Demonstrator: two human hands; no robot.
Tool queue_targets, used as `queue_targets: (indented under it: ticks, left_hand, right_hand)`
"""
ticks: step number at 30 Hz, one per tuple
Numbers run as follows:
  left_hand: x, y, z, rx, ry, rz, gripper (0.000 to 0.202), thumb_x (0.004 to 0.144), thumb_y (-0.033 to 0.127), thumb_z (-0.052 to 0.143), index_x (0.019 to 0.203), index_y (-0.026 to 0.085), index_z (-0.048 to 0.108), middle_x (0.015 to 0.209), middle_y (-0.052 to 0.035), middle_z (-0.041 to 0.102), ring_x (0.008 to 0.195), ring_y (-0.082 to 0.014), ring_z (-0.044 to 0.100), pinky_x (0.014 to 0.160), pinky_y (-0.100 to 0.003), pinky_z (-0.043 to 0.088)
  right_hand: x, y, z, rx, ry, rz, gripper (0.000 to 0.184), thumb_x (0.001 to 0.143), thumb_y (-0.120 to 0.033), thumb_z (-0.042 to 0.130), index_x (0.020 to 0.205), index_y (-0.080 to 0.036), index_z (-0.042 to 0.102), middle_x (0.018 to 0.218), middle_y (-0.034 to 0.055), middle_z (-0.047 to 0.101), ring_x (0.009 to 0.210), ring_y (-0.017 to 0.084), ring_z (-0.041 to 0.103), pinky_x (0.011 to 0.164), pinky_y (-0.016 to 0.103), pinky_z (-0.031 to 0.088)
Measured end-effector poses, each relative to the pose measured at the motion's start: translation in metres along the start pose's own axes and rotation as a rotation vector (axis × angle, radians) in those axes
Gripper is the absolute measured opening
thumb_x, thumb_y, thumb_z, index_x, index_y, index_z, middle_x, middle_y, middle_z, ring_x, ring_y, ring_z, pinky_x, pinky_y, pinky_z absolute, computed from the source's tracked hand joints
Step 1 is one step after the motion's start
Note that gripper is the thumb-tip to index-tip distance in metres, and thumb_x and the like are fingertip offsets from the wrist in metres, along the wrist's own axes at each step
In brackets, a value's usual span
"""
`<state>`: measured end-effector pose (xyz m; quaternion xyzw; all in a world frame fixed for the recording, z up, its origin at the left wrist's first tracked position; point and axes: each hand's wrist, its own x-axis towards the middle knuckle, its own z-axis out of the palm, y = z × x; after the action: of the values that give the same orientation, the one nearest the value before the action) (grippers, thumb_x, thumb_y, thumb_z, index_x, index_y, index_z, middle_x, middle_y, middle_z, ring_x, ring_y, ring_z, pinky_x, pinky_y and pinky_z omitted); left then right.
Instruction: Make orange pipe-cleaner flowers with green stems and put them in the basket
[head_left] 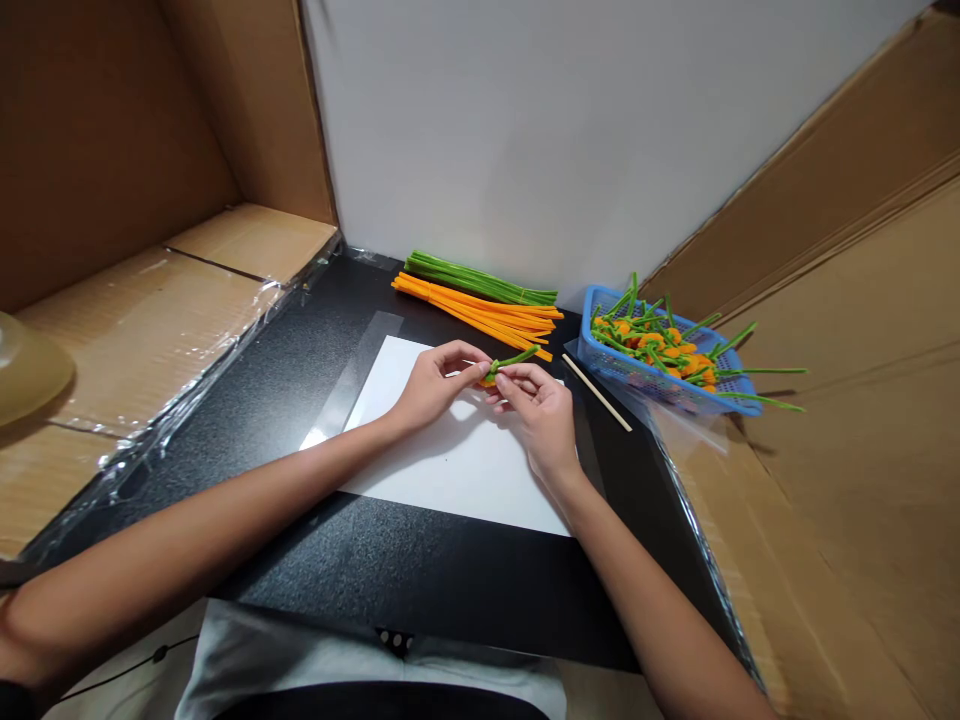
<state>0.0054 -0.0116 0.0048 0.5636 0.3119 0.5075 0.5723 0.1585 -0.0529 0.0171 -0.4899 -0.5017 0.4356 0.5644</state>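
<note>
My left hand (439, 385) and my right hand (536, 415) meet above a white paper sheet (450, 470), their fingertips pinching a green pipe cleaner (517, 358). A small orange pipe-cleaner piece (488, 380) sits at its lower end, partly hidden by my fingers. Behind my hands lie a bundle of green pipe cleaners (476, 280) and a looser bundle of orange ones (480, 312). A thin wooden stick (596, 392) lies to the right of my right hand.
A blue plastic basket (664, 365) at the right holds several orange-and-green pipe-cleaner pieces, with stems sticking out. The black table (375, 560) is bordered by cardboard (825, 400) and clear plastic film, with a white wall (525, 130) behind.
</note>
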Motion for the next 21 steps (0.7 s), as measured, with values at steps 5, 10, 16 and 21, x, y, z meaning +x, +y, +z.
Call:
queue_targets:
  ticks: [5,10,16,21]
  left_hand:
    - [0.001,-0.003,-0.001,0.007,-0.04,-0.041,0.038,0.068,0.034,0.084,0.098,0.013,0.072,0.1,-0.0088,0.074,0.088,-0.0198,0.069,0.08,-0.031,0.054]
    - [0.0,-0.002,0.0,0.013,-0.042,-0.036,0.033,0.071,0.03,0.081,0.098,0.013,0.075,0.103,-0.0111,0.075,0.095,-0.0225,0.07,0.087,-0.037,0.056]
    - [-0.003,0.0,0.002,0.104,-0.068,0.007,0.026,0.075,0.025,0.076,0.098,0.014,0.077,0.104,-0.011,0.077,0.096,-0.0229,0.072,0.093,-0.039,0.056]
    - [-0.006,0.0,0.004,0.124,-0.078,0.032,0.02,0.075,0.02,0.074,0.094,0.014,0.079,0.105,-0.0107,0.077,0.1,-0.0234,0.072,0.095,-0.039,0.056]
  right_hand:
    - [0.0,0.0,-0.001,-0.029,0.036,0.038,0.025,0.074,-0.037,0.078,0.084,-0.016,0.068,0.065,0.0001,0.068,0.053,0.011,0.06,0.047,0.02,0.043]
    - [0.001,-0.004,-0.003,-0.028,-0.011,0.123,0.029,0.073,-0.041,0.078,0.082,-0.016,0.066,0.061,-0.0006,0.065,0.049,0.01,0.056,0.043,0.02,0.039]
    - [0.004,-0.023,-0.013,0.045,-0.176,0.412,0.019,0.068,-0.03,0.073,0.07,-0.014,0.065,0.059,0.0002,0.061,0.047,0.007,0.05,0.044,0.017,0.036]
    - [0.008,-0.031,-0.019,0.021,-0.253,0.558,0.016,0.066,-0.026,0.068,0.058,-0.014,0.059,0.053,0.0007,0.057,0.045,0.006,0.046,0.041,0.018,0.03]
